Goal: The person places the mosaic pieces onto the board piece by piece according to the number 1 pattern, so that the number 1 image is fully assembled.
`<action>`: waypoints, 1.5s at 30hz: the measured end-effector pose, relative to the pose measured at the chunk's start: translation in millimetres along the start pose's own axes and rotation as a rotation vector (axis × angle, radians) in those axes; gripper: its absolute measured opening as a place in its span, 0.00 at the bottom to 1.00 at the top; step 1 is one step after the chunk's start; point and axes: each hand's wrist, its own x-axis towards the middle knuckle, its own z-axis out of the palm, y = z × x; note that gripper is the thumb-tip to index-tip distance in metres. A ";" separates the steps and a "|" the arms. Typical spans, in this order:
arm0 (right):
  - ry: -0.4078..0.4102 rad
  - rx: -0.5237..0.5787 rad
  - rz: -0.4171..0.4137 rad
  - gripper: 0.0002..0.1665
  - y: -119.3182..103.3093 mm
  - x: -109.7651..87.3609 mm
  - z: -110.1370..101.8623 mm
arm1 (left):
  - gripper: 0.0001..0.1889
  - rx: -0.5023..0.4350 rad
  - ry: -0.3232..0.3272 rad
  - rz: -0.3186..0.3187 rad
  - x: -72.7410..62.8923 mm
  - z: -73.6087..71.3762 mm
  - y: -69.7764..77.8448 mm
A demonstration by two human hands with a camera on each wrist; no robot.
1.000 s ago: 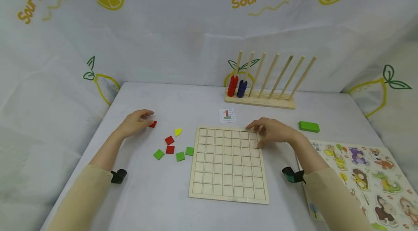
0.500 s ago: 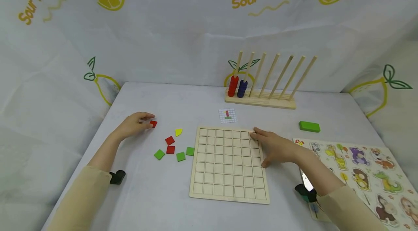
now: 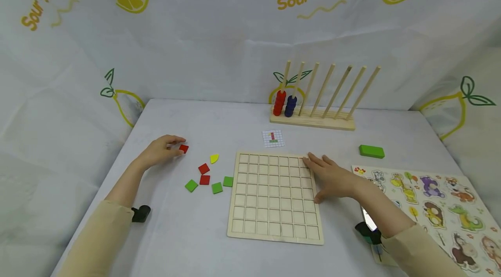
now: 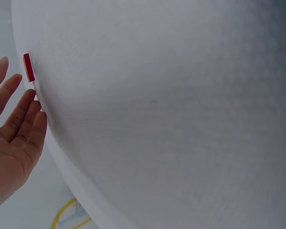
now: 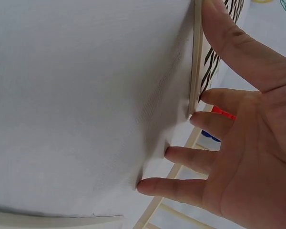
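Note:
My left hand [image 3: 160, 150] rests at the left of the table, fingers loosely bent, beside a red square tile [image 3: 184, 149]. In the left wrist view that hand [image 4: 19, 138] holds nothing, and the tile [image 4: 29, 67] lies just past its fingertips. A pale wooden grid board [image 3: 274, 198] lies at the middle. My right hand [image 3: 332, 177] is spread at its upper right edge. In the right wrist view the thumb and a fingertip of this hand [image 5: 243, 143] touch the board's edge [image 5: 196, 62]; the other fingers extend to the cloth.
Left of the board lie two more red tiles [image 3: 204, 174], several green tiles [image 3: 191, 185] and a yellow piece [image 3: 214, 158]. Behind it are a pattern card [image 3: 273, 138] and a peg stand [image 3: 313, 122] with red and blue beads. A green block [image 3: 372, 151] and an animal puzzle [image 3: 434, 207] lie right.
My right hand has come down from the board's upper right corner and spread along its right edge. The left hand has barely shifted beside the red tile. The board stays where it was.

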 end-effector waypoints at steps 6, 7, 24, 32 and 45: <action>-0.013 0.017 0.042 0.70 0.5 -0.3 0.9 | 0.23 0.005 0.007 -0.003 0.3 1.4 -1.6; -0.016 0.020 0.046 0.71 0.4 -0.5 0.8 | 0.23 0.006 0.008 -0.004 0.3 1.6 -1.7; -0.017 0.034 0.073 0.73 2.2 1.1 1.9 | 0.20 0.050 0.018 0.031 4.0 1.1 -4.5; -0.023 0.037 0.076 0.73 1.4 1.7 1.1 | 0.19 0.174 0.016 0.163 14.9 19.8 20.3; -0.030 0.047 0.079 0.73 0.0 0.0 0.7 | 0.19 0.234 -0.110 0.173 24.8 52.7 66.6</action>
